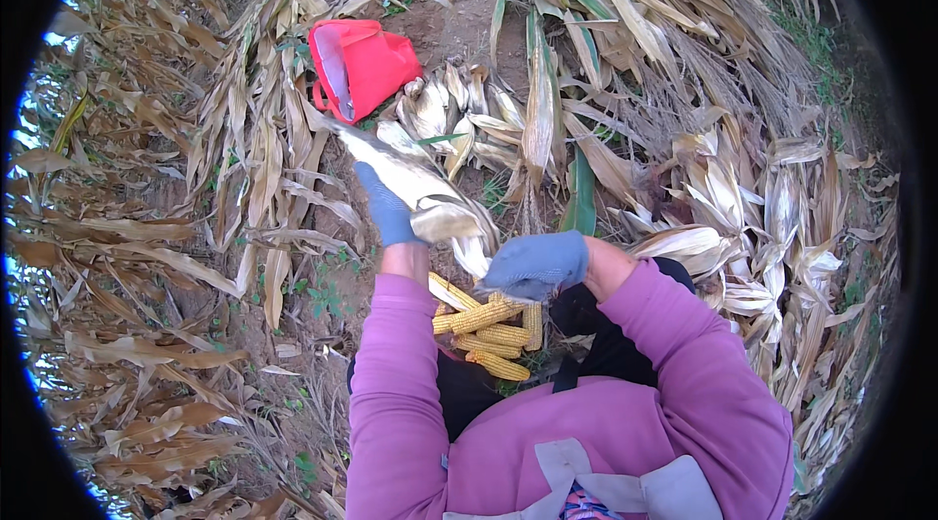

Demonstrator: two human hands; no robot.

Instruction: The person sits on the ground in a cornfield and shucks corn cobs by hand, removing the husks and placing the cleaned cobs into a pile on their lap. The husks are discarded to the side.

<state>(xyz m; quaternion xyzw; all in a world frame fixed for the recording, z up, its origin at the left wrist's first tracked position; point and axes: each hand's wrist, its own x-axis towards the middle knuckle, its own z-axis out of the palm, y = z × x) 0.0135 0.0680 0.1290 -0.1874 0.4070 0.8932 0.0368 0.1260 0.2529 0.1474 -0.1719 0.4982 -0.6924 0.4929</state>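
Pale, papery husk wraps the long ear of corn [415, 178] in front of you, which slants from the far left down toward the near right, between your two hands. Its far end tapers toward the red bag, and its near end comes down in loose white flaps just beside your right hand [537, 264]. The husk is smooth and creamy, with darker, greyish streaks along one edge.

Just nearer than the ear, a small heap of bare yellow cobs [479, 316] lies between your legs, their rows of kernels bumpy and their shapes long and rounded. Beyond the ear, you have a pile of pale husk-covered corn [445, 111], plump and wrinkled, beside the soft red bag [381, 65], which tips on its side and shows a whitish lining. Dry leaves [266, 153], brown and curled, spread to your left; long stalks [635, 17] with straw-coloured and green blades lie at the far right, and split, flaring husks [718, 190] sit to your right.

Both your hands wear blue-grey knitted gloves. Your left hand [391, 209] is closed against the left side of the ear, gripping it. Your right hand is curled, back upward, at the loose near flaps; its fingertips are hidden, so you cannot tell whether it pinches them.
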